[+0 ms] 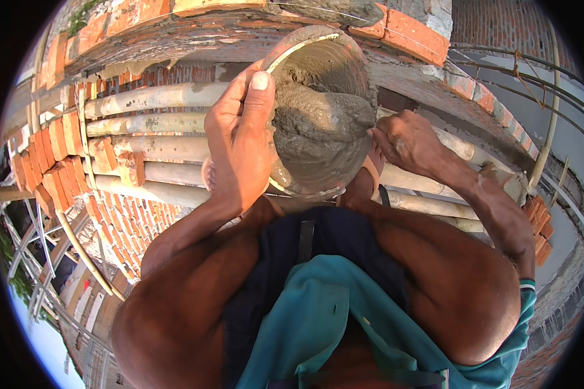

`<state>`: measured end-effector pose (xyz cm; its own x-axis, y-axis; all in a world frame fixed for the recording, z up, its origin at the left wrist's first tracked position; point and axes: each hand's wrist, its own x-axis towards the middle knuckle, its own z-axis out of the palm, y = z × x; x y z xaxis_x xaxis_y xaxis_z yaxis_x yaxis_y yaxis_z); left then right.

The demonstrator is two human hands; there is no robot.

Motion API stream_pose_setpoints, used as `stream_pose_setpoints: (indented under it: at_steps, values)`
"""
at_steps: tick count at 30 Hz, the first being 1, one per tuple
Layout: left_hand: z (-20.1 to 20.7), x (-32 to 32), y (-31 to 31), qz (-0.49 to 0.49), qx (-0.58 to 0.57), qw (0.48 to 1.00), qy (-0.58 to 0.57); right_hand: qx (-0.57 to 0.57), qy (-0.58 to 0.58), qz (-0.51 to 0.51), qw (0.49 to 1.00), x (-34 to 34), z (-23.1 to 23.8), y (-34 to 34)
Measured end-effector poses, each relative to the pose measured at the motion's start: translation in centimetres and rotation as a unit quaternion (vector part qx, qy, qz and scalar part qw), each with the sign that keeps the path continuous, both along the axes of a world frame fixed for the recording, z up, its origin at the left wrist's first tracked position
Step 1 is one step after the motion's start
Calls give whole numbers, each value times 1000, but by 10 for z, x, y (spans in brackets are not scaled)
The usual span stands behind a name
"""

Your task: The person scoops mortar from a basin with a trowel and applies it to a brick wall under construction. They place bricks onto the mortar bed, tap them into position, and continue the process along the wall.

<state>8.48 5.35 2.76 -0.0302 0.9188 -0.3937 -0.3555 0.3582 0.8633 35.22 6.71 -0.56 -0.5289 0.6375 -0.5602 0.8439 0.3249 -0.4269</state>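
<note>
Mortar lies in the bucket between your hands; your left hand grips its left rim, thumb raised, while your right hand curls closed at its right side, contents hidden.

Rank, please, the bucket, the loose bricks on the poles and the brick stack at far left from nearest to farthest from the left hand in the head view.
1. Bucket: held by the left hand.
2. Loose bricks: on the poles, left of the hand.
3. Brick stack: beyond them, toward the left edge.
</note>
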Motion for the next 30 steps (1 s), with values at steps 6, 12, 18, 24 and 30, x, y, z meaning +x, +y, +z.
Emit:
stream_pose_setpoints:
  at_steps: [6, 12, 18, 24, 30]
  values:
    - [3, -7, -4, 27, -22, 999, 35, -102, 200, -66, 972, -8, -19, -19]
    - [-7, -28, -12, 83, -40, 995, 24, -194, 219, -129, 948, 18, -9, -7]
    - [-15, -49, -16, 102, -49, 993, -16, -226, 211, -257, 915, 63, 27, 27]
    - [-21, -55, -23, 117, -57, 991, 7, 84, 2, -279, 956, 104, 64, 73]
    - [-16, -52, -21, 72, -46, 996, -7, 419, -178, -85, 886, 102, 23, 83]
